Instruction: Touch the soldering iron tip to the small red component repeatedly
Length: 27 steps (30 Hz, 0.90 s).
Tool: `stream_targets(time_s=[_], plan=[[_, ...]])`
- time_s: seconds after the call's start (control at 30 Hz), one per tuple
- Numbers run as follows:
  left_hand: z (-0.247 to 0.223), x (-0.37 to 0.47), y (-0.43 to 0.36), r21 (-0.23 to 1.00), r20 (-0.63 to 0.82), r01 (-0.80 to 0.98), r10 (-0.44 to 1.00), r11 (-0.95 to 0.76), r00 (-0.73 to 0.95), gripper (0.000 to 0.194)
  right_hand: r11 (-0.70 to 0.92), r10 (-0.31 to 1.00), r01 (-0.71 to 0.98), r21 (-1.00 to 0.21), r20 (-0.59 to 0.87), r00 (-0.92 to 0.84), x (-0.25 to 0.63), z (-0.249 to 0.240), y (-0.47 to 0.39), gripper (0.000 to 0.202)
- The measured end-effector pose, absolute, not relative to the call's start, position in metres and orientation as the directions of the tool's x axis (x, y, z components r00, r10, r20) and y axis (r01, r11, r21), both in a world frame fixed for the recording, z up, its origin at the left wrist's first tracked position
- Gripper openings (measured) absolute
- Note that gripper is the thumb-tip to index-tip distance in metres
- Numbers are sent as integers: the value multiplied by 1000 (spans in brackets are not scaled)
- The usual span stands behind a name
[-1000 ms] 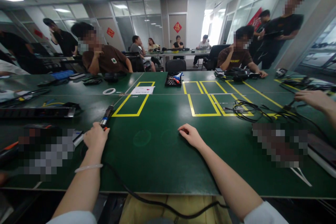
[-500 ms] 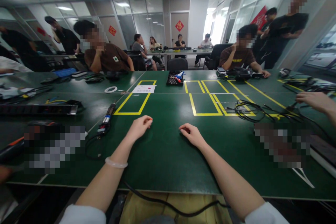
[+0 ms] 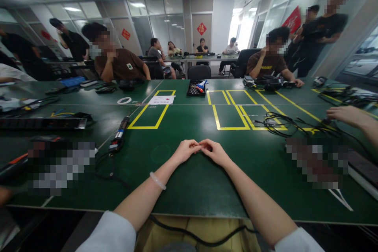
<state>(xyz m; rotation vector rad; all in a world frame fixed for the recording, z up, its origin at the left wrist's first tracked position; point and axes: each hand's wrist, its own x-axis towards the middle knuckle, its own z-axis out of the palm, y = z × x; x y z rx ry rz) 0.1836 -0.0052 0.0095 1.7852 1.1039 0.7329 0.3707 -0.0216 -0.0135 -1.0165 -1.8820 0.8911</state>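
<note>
Over the green table (image 3: 177, 189), my left hand (image 3: 186, 151) and my right hand (image 3: 215, 152) meet at their fingertips, straight in front of me. The left fingers and thumb are pressed together in a pinch. The right fingers are curled, their tips touching those of the left. Anything held between them is too small or too hidden to name. A pale bangle (image 3: 158, 181) sits on my left wrist. Beyond the hands stands a black tray (image 3: 191, 93) with small coloured items in it.
Yellow tape outlines (image 3: 233, 128) mark the table. A white paper (image 3: 162, 100) and a tape roll (image 3: 124, 100) lie at the far left. A cylindrical device (image 3: 119, 134) with a cord is on the left; black cables (image 3: 276, 121) lie right, near another person's hand (image 3: 345, 115).
My left hand has moved right and slightly down, from above the left side of the table to touch my right fingertips. My right hand has hardly moved.
</note>
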Motion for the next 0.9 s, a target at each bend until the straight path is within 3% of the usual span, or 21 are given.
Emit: stream_targets(time_s=[0.9], plan=[[-12, 186, 2, 967, 59, 202, 908, -155, 416, 29, 407, 897, 311, -859, 310, -316, 371, -22, -19, 17]])
